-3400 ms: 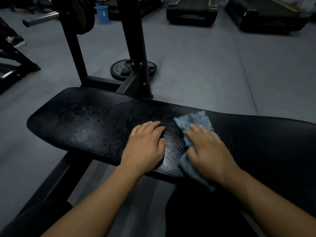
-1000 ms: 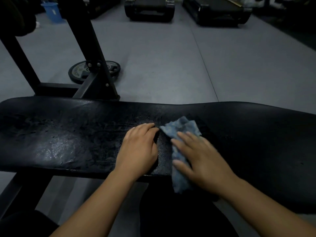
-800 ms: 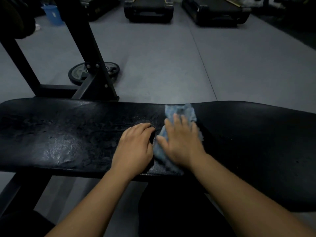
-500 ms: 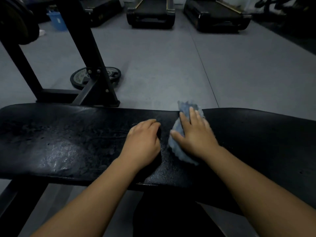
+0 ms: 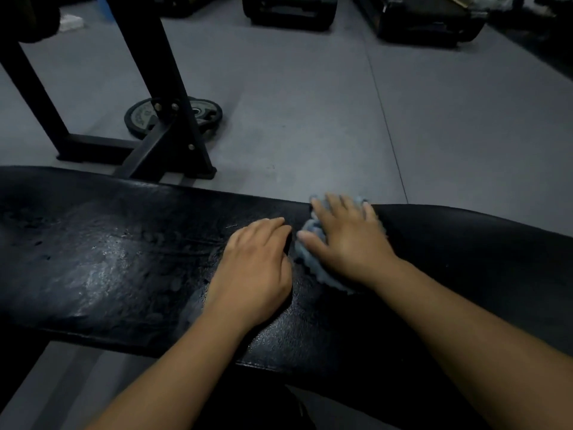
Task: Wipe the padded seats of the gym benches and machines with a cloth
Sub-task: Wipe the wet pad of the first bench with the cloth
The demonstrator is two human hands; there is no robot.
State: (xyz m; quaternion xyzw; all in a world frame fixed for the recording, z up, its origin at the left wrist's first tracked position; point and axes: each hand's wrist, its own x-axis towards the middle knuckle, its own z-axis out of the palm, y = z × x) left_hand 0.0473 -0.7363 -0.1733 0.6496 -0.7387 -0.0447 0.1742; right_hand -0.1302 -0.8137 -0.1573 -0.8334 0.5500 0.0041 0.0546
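Two bare forearms reach in from the near edge over a black padded bench seat (image 5: 108,259), which runs across the whole view from left to right. Its surface is cracked and shines wet on the left half. The left hand (image 5: 252,268) lies palm down on the pad near its middle, fingers together and nearly straight, holding nothing. Just to its right, the right hand (image 5: 347,240) is spread wide and flat on a blue cloth (image 5: 310,262), pressing it onto the pad with straight fingers; the fingertips reach the far edge of the seat. The cloth is bunched under that palm, and its folds show beside the thumb and below the heel of the hand. The two hands are close but apart, with a strip of pad between them. Beyond the seat on the left stands a black steel frame (image 5: 167,119) on the grey floor (image 5: 310,103). A weight plate (image 5: 204,111) lies flat on the floor just behind its upright. At the far edge are the dark ends of two treadmills (image 5: 290,10), side by side.
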